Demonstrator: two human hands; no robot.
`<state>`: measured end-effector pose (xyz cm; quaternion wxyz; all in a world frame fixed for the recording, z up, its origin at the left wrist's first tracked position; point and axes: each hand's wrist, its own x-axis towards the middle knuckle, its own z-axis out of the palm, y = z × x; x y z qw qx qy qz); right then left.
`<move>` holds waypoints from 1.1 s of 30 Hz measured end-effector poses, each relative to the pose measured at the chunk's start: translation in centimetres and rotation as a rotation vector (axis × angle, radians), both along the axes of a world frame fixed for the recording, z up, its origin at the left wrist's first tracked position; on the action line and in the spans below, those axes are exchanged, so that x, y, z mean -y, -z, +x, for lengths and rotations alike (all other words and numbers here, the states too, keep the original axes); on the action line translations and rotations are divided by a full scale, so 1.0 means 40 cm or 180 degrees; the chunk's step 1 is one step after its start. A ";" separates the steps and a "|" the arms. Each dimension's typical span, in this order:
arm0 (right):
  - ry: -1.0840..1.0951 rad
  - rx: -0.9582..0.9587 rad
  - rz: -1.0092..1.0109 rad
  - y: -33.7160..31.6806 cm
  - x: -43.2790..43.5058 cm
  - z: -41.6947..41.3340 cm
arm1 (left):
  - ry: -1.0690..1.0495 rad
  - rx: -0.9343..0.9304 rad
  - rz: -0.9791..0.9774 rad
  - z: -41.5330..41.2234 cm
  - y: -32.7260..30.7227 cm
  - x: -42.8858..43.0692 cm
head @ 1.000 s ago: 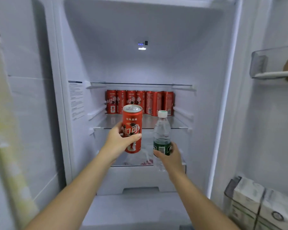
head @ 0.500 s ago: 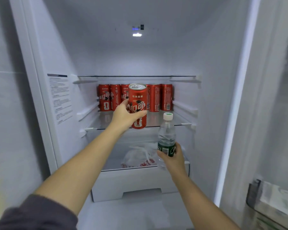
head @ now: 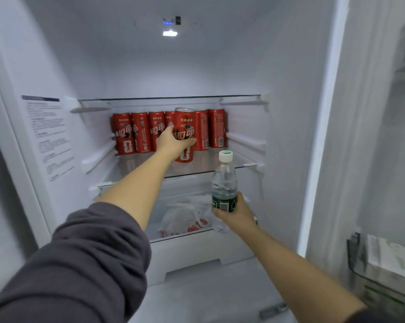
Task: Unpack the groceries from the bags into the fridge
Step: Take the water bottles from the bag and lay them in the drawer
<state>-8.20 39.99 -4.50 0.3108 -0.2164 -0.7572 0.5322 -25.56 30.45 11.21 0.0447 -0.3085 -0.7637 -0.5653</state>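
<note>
1. L hand [head: 171, 142]: fingers and thumb are curled round a red can [head: 185, 121], gripping it at mid-body. The arm reaches deep into the fridge [head: 278, 66].
2. Red can: upright, over the front part of the middle glass shelf [head: 232, 163], just in front of the can row. Its base is at shelf level; contact w/ the glass can't be confirmed.
3. Can row [head: 123, 134]: six red cans, upright, side by side along the rear of the same shelf. The fourth from the left is partly hidden behind the hand and the held can.
4. R hand [head: 237, 212]: wrapped round the lower part of a water bottle [head: 224, 183], at its green label; a closed hold.
5. Water bottle: clear, white cap, upright, held in the air at the fridge opening. It is right of the held can and nearer the camera, on no shelf.
6. Upper glass shelf [head: 169, 98]: directly above the can row.
7. Drawer [head: 197, 248] under the middle shelf: a white plastic bag [head: 185, 217] w/ red print lies inside.
8. Interior light [head: 170, 33]: lit, at the top rear. Printed sticker [head: 47, 136] on the left inner wall; text too small to read.
9. Door bin [head: 353, 257], lower right: holds pale cartons [head: 388, 259] w/ green print, blurred.
10. Dark grey sleeve [head: 80, 264]: covers the upper L arm; both forearms are bare.
</note>
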 end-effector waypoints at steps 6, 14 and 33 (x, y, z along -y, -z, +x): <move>0.0001 0.0200 0.0009 -0.001 -0.008 -0.002 | -0.0132 0.0179 0.0088 -0.049 0.008 -0.044; 0.0052 0.0367 0.0106 -0.005 -0.010 0.000 | -0.0120 0.0346 0.0019 -0.144 0.008 -0.082; 0.0064 0.0514 0.0168 0.015 -0.028 -0.019 | -0.0597 0.0263 -0.0117 -0.237 0.002 -0.177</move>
